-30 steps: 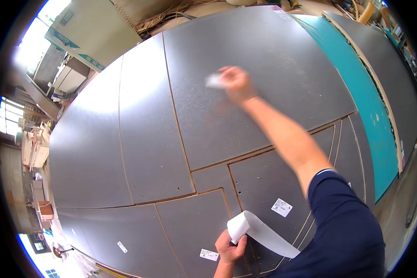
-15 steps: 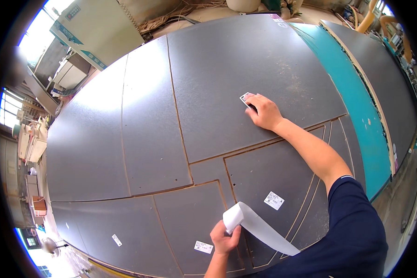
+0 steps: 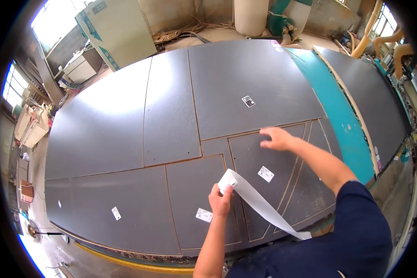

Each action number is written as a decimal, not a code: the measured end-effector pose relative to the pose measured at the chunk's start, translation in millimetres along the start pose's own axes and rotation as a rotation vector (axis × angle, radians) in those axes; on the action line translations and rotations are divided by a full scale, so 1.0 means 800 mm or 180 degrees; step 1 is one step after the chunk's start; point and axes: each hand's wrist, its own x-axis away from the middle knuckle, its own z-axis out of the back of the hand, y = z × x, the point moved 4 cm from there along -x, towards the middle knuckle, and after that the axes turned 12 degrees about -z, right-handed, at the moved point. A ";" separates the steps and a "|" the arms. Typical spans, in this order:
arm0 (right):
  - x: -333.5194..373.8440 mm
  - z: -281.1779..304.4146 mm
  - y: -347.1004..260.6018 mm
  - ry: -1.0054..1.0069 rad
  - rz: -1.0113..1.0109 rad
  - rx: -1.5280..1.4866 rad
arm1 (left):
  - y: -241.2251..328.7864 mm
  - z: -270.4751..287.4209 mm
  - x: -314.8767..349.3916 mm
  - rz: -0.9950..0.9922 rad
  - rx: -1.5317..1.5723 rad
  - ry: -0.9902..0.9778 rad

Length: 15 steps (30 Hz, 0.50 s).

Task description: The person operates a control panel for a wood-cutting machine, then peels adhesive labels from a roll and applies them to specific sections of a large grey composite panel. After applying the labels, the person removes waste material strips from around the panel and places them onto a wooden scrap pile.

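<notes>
One white roll [image 3: 225,181], pinched in the left fingers [image 3: 215,189], trails a long strip [image 3: 263,205]; right fingers [image 3: 267,131], half-spread, hold nothing.

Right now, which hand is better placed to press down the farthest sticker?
The right hand, I'd judge: its grip looks empty and it is nearer that sticker, while the left hand is holding the paper roll.

Label strip [image 3: 258,200] in left hand [image 3: 221,202], right hand [image 3: 278,139] farther right, label [image 3: 249,101] on far panel [image 3: 245,69], cabinet [image 3: 120,32] behind at left
</notes>
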 end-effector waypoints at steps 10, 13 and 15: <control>0.305 -0.030 -0.176 0.0467 0.0477 -0.2916 | 0.140 -0.018 0.108 -0.0210 0.1103 -0.0547; 0.342 -0.029 -0.192 0.0770 0.0463 -0.3133 | 0.167 -0.019 0.142 -0.0420 0.0989 -0.0496; 0.364 -0.029 -0.193 0.1017 0.0657 -0.3119 | 0.181 -0.021 0.168 -0.0510 0.1188 -0.0804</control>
